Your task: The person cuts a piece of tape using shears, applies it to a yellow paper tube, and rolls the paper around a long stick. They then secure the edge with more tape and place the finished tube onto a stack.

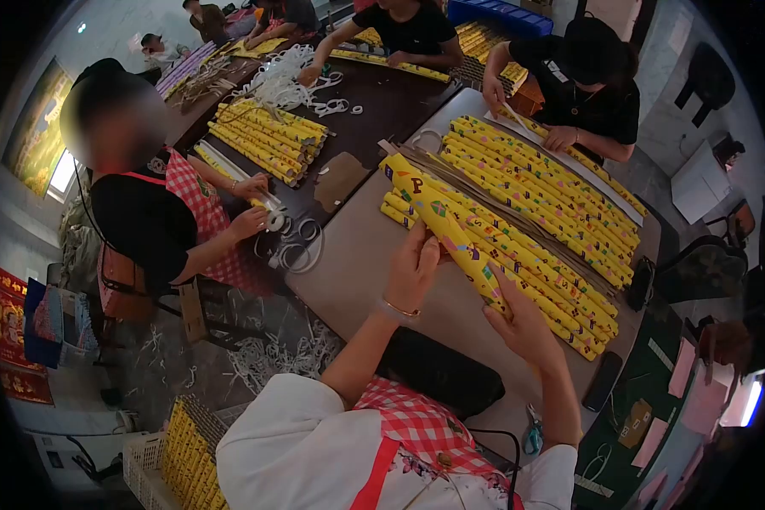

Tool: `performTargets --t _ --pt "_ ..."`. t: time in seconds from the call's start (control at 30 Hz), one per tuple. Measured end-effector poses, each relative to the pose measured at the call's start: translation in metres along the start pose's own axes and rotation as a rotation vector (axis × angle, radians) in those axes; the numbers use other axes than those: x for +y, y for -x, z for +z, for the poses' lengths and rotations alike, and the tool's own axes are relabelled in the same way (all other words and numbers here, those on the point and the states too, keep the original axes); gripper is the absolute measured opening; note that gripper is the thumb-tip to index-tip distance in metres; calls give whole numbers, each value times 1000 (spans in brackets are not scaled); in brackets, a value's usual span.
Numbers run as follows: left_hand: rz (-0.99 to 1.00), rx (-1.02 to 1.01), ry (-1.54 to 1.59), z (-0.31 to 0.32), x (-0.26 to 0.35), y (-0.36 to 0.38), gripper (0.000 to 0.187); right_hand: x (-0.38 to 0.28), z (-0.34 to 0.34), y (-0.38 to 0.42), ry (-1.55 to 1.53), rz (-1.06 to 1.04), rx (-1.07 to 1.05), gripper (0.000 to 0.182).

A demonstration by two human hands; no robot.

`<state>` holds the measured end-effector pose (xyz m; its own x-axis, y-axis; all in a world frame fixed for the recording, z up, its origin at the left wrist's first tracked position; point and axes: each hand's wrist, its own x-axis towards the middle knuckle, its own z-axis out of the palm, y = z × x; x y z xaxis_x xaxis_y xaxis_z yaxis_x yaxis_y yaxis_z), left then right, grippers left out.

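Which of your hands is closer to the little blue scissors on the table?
Right. The right hand holds the yellow roll just above the scissors; the left hand grips the roll farther up and away.

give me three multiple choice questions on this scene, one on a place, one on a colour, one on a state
1. Where do the scissors lie?
A. on the table edge near the person's right arm
B. on the floor
C. on the stacked rolls

2. What is the main colour of the paper roll in hand?
A. blue
B. yellow
C. white

3. How is that roll held?
A. lying untouched on the table
B. by one hand only
C. by both hands, lifted off the table

Answers: 1 A, the scissors sit by the near table edge. 2 B, its wrap is yellow with small prints. 3 C, the left hand and right hand each grip it.
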<state>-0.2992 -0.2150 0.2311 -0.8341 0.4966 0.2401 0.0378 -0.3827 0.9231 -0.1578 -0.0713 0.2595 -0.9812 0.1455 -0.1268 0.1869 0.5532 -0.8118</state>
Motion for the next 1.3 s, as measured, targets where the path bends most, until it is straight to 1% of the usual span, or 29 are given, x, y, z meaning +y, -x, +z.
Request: performTargets --t 0.03,0.07,0.1,0.13,0.17,0.2,0.27,0.3,0.37,0.43,0.5,0.53,0.63,0.77,0.9,1.0,1.07,1.1,1.17,1.23,1.3 --pt "-30 -16 63 1 3 0 32 4 3 0 26 -133 92 62" --pt "-59 -31 126 1 4 0 32 6 3 1 26 -133 92 62" --pt "-58 -30 127 0 3 0 32 2 0 2 28 -80 68 63" --pt "-68 -70 105 -1 2 -1 38 -1 -1 3 32 -29 43 63" --pt "-79 -110 83 -3 0 -2 44 -3 -1 3 33 -29 42 63" --pt "-78 -108 84 -3 -2 -1 44 -5 0 4 29 -28 46 63" --pt "-53 -93 -18 -2 -7 0 41 -3 0 4 28 -29 50 63" --pt "-53 -92 -17 -3 -8 0 41 1 2 3 48 -62 63 63" --pt "-123 -103 12 -6 -8 1 42 4 4 3 68 -95 72 63" --pt "-143 -95 42 -5 -4 1 41 4 4 2 86 -118 97 62" --pt "-161 -88 73 -5 -3 1 41 1 2 3 83 -92 88 62" --pt "-140 -105 104 -6 -5 2 41 0 2 3 80 -68 79 62" --pt "-116 -119 138 -6 -3 3 40 1 3 3 120 -106 106 62" --pt "-122 -98 167 -1 6 3 39 -1 2 3 116 -83 97 62" --pt "-130 -98 81 -6 -2 2 38 -1 1 3 124 -84 86 63" --pt "-179 -93 134 -8 -7 2 37 5 2 1 121 -94 86 64" --pt "-204 -86 226 -10 -8 1 38 7 3 1 113 -111 93 65" --pt "-207 -85 226 -10 -8 1 38 5 3 2 115 -102 81 64" --pt "-225 -74 130 -11 -9 0 40 4 3 1 116 -94 68 64" --pt "-239 -85 142 -12 -14 -1 40 5 3 0 84 -48 66 63" --pt "-254 -99 155 -13 -16 -1 40 9 3 0 69 -50 67 63"
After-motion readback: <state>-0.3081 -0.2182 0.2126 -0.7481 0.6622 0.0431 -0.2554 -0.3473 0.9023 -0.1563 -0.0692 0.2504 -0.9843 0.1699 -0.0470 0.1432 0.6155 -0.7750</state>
